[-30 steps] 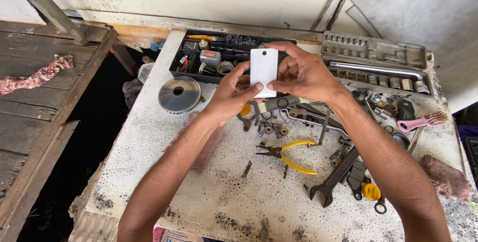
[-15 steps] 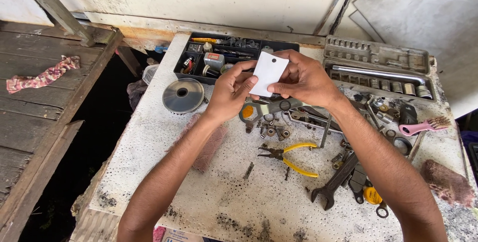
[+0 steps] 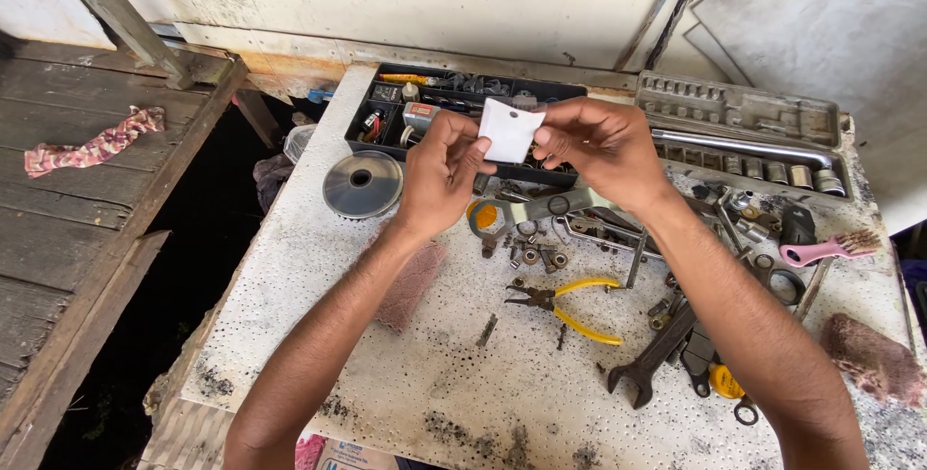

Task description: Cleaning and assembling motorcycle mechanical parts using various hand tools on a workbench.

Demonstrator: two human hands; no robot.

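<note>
Both hands, left (image 3: pixel 439 175) and right (image 3: pixel 599 146), pinch the small white packet (image 3: pixel 509 130) by opposite edges, fingers closed on it, above the black organiser tray (image 3: pixel 386 122); keep it over the bench (image 3: pixel 319 335); grip evenly so it cannot slip.

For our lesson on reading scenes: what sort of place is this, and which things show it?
Probably a repair workshop: a grey socket set in its open case, yellow-handled pliers and a dark open-ended spanner lie on a stained white workbench.
</note>
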